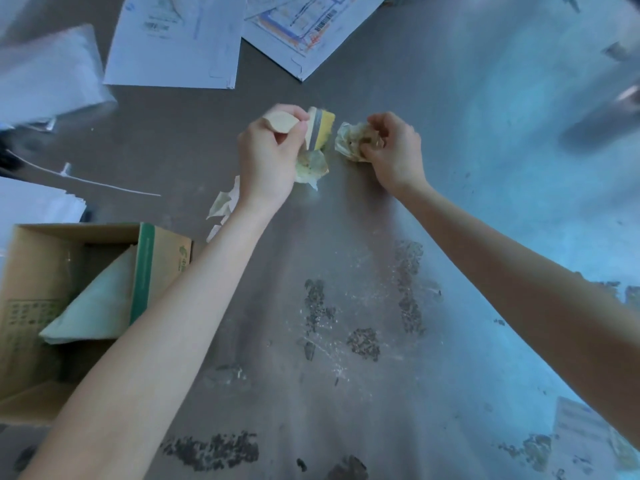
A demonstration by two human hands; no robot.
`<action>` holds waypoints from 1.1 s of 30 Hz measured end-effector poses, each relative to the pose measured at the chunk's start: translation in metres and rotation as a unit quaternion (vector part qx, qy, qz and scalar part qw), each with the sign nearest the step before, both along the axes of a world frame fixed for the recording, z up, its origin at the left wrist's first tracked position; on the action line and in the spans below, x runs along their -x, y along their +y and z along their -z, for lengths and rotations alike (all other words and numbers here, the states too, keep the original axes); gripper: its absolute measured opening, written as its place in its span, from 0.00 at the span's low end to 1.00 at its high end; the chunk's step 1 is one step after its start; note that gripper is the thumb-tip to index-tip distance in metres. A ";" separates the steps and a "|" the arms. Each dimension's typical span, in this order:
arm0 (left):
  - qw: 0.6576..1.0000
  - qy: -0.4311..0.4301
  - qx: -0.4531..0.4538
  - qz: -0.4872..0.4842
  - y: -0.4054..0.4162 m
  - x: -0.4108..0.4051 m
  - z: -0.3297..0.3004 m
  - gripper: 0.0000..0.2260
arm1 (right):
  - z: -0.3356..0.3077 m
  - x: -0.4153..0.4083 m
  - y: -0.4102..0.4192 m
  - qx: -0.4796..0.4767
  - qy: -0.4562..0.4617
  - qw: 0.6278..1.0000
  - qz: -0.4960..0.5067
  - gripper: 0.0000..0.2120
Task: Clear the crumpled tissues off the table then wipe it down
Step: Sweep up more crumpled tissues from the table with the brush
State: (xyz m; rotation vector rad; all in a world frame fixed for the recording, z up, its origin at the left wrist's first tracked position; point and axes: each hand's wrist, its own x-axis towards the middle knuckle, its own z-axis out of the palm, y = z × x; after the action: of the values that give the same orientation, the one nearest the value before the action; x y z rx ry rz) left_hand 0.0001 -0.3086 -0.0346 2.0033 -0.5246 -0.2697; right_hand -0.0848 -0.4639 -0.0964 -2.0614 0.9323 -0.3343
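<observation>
My left hand [268,157] is closed around a yellow sponge [322,128] with a grey band, a beige scrap and a stained crumpled tissue [311,168] that hangs below the fingers. My right hand [394,147] pinches a second crumpled, stained tissue [351,140] just right of the sponge. Both hands are over the middle of the grey table [467,168]. Another white crumpled tissue [225,202] lies on the table beside my left wrist. Dark crumbs and pale smears [360,341] cover the table nearer to me.
An open cardboard box [166,258] with a pale folded sheet inside sits at the near left. White printed papers [176,39] and a plastic bag [45,74] lie at the far left. A thin white strip [104,185] lies left of my hands.
</observation>
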 end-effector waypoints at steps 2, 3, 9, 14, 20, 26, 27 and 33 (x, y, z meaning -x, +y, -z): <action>1.000 0.025 0.000 0.007 -0.004 0.001 0.002 0.06 | 0.002 0.002 -0.001 0.021 0.002 1.000 0.007 0.18; 0.999 0.043 0.005 0.006 -0.006 0.002 0.003 0.06 | 0.002 0.003 -0.001 0.022 -0.007 1.000 0.015 0.17; 0.975 0.201 0.097 -0.020 -0.009 0.014 0.004 0.05 | 0.001 0.007 0.002 -0.012 -0.028 0.999 0.044 0.10; 0.948 0.284 0.140 -0.030 -0.004 0.024 0.002 0.05 | -0.005 0.016 0.007 -0.063 -0.040 0.995 0.061 0.10; 0.938 0.296 0.182 -0.020 0.011 0.037 -0.013 0.05 | -0.019 0.027 0.017 -0.111 -0.109 0.985 0.074 0.12; 0.951 0.222 0.215 -0.026 0.041 0.021 -0.036 0.05 | -0.048 -0.003 0.035 -0.077 -0.155 0.985 0.012 0.13; 0.955 0.205 0.213 -0.033 0.047 0.017 -0.037 0.05 | -0.051 -0.010 0.039 -0.068 -0.153 0.986 -0.005 0.13; 0.975 0.136 0.159 -0.080 0.077 0.010 -0.020 0.07 | -0.040 -0.042 0.068 -0.011 -0.057 0.994 -0.093 0.14</action>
State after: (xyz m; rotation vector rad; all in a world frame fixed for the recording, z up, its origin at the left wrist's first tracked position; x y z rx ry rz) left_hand -0.0095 -0.2317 -0.0143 1.6528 -0.2136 -0.3319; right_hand -0.0428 -0.3964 -0.0560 -2.0674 0.6685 -0.3365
